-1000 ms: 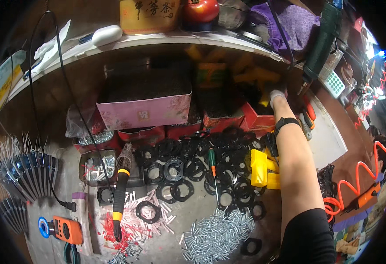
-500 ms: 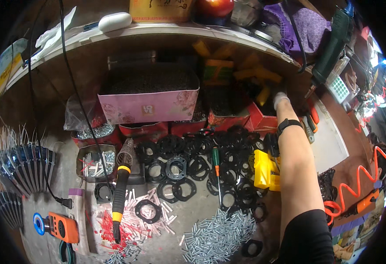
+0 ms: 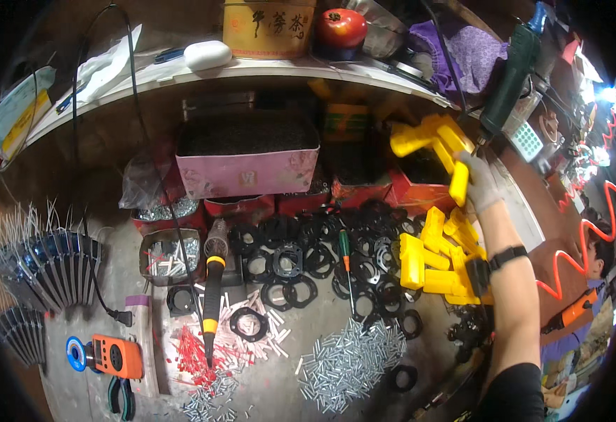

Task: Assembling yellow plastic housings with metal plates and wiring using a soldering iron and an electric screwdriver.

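My right hand [image 3: 482, 184], in a pale glove, is closed on a cluster of yellow plastic parts [image 3: 431, 137], held up in front of the red box [image 3: 420, 191] under the shelf. Below it, more yellow plastic parts [image 3: 412, 261] are piled on the table beside my wristband. Left of that pile lie many flat black rings [image 3: 297, 290] and a screwdriver [image 3: 345, 247] with a green and orange handle. Nearer to me is a heap of silver screws [image 3: 353, 366]. My left hand is out of view.
A pink box [image 3: 248, 172] holds small dark parts under the white shelf [image 3: 280, 68]. A dark green power tool [image 3: 510, 81] hangs at right, near a coiled orange hose [image 3: 568, 281]. At left are a black-and-yellow tool [image 3: 213, 292], an orange meter [image 3: 117, 356] and pliers [image 3: 121, 397].
My right hand has come out from the dark space under the shelf, now with yellow parts in its grip. The view has shifted slightly, showing more of the yellow pile on the table.
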### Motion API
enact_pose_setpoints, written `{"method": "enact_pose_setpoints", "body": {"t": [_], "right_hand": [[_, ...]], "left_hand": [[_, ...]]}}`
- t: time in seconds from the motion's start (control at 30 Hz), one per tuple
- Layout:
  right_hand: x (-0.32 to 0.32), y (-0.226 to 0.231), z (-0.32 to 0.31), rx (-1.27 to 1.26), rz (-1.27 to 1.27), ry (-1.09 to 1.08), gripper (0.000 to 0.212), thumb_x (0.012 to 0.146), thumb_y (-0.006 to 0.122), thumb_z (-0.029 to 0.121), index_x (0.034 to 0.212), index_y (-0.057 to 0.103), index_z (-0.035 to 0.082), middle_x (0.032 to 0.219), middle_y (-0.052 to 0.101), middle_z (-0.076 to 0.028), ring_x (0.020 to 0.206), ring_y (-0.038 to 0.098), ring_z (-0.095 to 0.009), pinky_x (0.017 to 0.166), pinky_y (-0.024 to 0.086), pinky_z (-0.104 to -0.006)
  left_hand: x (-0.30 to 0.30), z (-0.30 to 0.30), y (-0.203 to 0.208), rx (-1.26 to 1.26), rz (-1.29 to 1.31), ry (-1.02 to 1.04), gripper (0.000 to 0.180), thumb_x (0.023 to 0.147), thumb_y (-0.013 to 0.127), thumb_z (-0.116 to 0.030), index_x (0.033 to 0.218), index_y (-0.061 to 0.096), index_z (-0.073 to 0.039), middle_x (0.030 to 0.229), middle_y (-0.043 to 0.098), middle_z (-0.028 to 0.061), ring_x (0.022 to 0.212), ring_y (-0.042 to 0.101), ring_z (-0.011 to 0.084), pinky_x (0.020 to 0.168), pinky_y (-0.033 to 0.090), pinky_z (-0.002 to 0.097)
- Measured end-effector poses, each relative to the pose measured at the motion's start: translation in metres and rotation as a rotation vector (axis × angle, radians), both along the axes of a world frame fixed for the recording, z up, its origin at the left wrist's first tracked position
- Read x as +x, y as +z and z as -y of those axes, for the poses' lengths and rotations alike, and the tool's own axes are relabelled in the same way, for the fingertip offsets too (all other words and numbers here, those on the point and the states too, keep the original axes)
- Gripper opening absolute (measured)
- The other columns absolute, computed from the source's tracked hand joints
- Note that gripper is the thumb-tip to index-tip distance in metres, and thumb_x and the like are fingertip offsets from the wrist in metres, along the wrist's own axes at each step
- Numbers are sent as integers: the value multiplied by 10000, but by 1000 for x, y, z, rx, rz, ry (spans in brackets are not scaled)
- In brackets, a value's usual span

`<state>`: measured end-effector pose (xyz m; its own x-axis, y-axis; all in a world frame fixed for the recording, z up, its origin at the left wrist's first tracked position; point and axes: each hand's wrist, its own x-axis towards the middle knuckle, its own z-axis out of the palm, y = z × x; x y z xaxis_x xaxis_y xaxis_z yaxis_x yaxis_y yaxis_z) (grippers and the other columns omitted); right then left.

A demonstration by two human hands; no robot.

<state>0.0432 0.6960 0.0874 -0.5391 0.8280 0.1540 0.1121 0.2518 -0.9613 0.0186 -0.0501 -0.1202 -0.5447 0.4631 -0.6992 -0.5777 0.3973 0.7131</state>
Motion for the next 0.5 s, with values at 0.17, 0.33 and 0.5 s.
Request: {"method": "enact_pose_setpoints", "body": {"t": [0.17,0.33,0.5], "right_hand": [[55,21,121,-94,-75,18,687,746,661,38,1379,397,63,1238,556,-131,1125,565,-256,943,480,-334],[126,24,112,411,609,-68,900,672,783,169,1452,357,30,1329,522,-170,1253,498,-295,1066,396,-370],[7,38,182,970,549,108,660,736,781,220,1319,532,38,1296,552,-179,1214,527,-330,1021,429,-391]], "left_hand": [[-2,-9,13,71,-65,-20,441,929,547,-272,1259,572,20,1074,653,125,979,608,241,892,475,343],[-12,-25,26,60,-121,-88,488,910,556,-344,1244,588,10,1104,652,123,977,613,246,898,474,328],[-11,-17,32,57,-615,-252,425,861,647,-198,1235,585,-4,1137,658,156,960,646,258,850,512,325]]}}
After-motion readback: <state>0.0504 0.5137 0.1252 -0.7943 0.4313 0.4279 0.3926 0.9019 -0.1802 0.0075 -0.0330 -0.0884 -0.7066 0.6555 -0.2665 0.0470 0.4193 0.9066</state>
